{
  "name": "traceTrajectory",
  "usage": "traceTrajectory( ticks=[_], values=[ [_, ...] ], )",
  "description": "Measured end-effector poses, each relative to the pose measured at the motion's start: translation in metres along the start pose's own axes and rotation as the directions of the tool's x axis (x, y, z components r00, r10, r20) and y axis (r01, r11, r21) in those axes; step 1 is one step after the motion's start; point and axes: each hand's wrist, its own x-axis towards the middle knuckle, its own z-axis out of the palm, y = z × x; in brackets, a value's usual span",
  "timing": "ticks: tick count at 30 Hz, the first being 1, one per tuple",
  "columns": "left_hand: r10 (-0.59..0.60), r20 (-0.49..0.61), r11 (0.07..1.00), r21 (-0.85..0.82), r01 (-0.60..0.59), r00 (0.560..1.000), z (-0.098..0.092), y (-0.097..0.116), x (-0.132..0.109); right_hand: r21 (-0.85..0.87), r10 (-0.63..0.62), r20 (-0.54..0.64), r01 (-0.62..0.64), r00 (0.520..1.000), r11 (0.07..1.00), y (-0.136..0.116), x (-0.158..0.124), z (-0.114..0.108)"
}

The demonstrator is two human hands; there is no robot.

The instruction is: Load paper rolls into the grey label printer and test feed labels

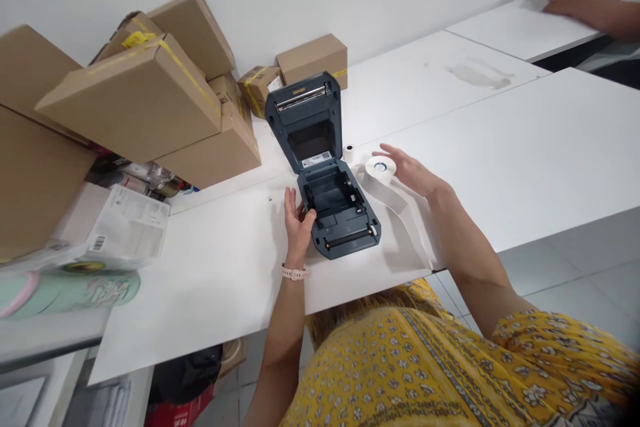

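Note:
A dark grey label printer (345, 213) stands on the white table with its lid (305, 123) raised and its inner bay showing. My left hand (299, 225) grips the printer's left side, thumb over the edge and fingers along the outside. To the printer's right, a roll of white labels (381, 167) has a long strip (407, 213) unwound toward the table's front edge. Beside the roll is my right hand (407, 170), fingers stretched out and apart; whether it touches the roll I cannot tell. A small white roll (349, 152) sits behind the printer's right side.
Cardboard boxes (145, 93) are stacked at the left, and another box (315, 60) stands against the wall. A clear-wrapped package (130, 223) and a green bottle (75, 290) lie at the left. Another person's hand (575, 0) rests at the far right.

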Motion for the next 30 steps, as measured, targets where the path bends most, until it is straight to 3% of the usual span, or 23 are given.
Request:
traceTrajectory(
  ticks=[2, 4, 11, 16, 19, 21, 24, 26, 27, 29, 30],
  values=[
    [0.005, -0.006, 1.000, 0.003, -0.005, 1.000, 0.000, -0.001, 0.000, 0.015, 0.018, -0.107, -0.016, 0.994, 1.000, 0.001, 0.016, -0.007],
    [0.011, -0.010, 1.000, 0.000, -0.011, 1.000, 0.000, -0.002, 0.000, -0.033, 0.044, -0.138, -0.049, 0.989, 0.998, -0.002, 0.040, -0.012],
    [0.025, -0.001, 1.000, 0.000, -0.025, 1.000, -0.001, -0.002, 0.001, -0.158, 0.118, 0.169, -0.091, 0.979, 0.983, -0.022, 0.114, 0.006],
    [0.042, -0.001, 0.999, 0.008, -0.042, 0.999, 0.000, -0.002, 0.000, -0.195, 0.092, 0.159, -0.060, 0.983, 0.979, -0.028, 0.119, 0.022],
    [0.029, -0.005, 1.000, 0.001, -0.029, 1.000, 0.001, -0.002, 0.000, -0.155, -0.013, 0.082, 0.025, 0.997, 0.988, -0.047, 0.110, 0.012],
    [0.021, -0.006, 1.000, -0.012, -0.021, 1.000, 0.001, -0.002, 0.000, -0.175, -0.159, 0.023, 0.160, 0.987, 0.971, -0.068, 0.099, 0.000],
    [0.003, -0.003, 1.000, -0.018, -0.003, 1.000, 0.001, -0.003, 0.001, -0.317, -0.375, 0.105, 0.389, 0.921, 0.865, -0.108, 0.069, -0.007],
    [-0.020, -0.005, 1.000, -0.013, 0.019, 1.000, 0.000, -0.003, 0.001, -0.306, -0.337, 0.344, 0.444, 0.876, 0.842, -0.134, 0.045, 0.005],
    [-0.029, -0.005, 0.999, -0.013, 0.029, 1.000, 0.000, -0.004, 0.001, -0.254, -0.300, 0.475, 0.455, 0.828, 0.854, -0.145, 0.033, 0.016],
    [-0.033, 0.001, 0.999, -0.019, 0.033, 0.999, -0.001, -0.004, 0.002, -0.202, -0.151, 0.770, 0.461, 0.620, 0.864, -0.160, 0.013, 0.047],
    [-0.029, 0.004, 0.999, -0.024, 0.029, 1.000, 0.000, -0.004, 0.001, -0.207, -0.092, 0.844, 0.479, 0.528, 0.853, -0.163, 0.007, 0.064]
  ],
)
